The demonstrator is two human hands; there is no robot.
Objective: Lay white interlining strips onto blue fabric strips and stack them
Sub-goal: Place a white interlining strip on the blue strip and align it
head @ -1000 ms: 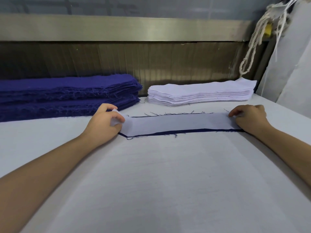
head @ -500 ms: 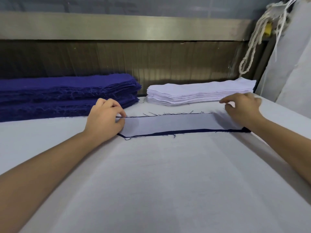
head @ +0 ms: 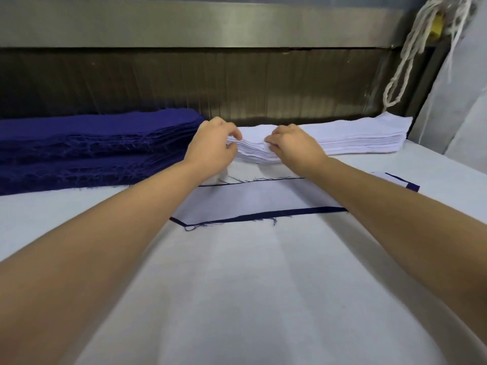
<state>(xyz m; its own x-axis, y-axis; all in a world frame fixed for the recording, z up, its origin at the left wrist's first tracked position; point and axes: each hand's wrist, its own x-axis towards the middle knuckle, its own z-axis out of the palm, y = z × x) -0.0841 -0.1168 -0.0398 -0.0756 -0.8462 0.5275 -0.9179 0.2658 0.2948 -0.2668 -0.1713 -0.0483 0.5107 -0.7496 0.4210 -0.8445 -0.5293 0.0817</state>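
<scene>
A blue fabric strip (head: 263, 214) lies flat mid-table with a white interlining strip (head: 253, 198) laid on it, blue edges showing round it. Behind it stands the pile of white interlining strips (head: 355, 135). Both my hands are at that pile's left end. My left hand (head: 213, 146) has its fingers curled on the end of the top sheets. My right hand (head: 292, 146) pinches the sheets' front edge a little to the right. A tall pile of blue fabric strips (head: 92, 146) sits at the back left.
The white-covered table (head: 250, 299) stretches toward me under both forearms. A metal machine wall (head: 237, 83) closes the back. White cords (head: 411, 54) hang at the upper right beside pale fabric (head: 458, 106).
Both hands left the ends of the laid strip and reached back to the left end of the white interlining pile. The covered blue strip stays flat where it was.
</scene>
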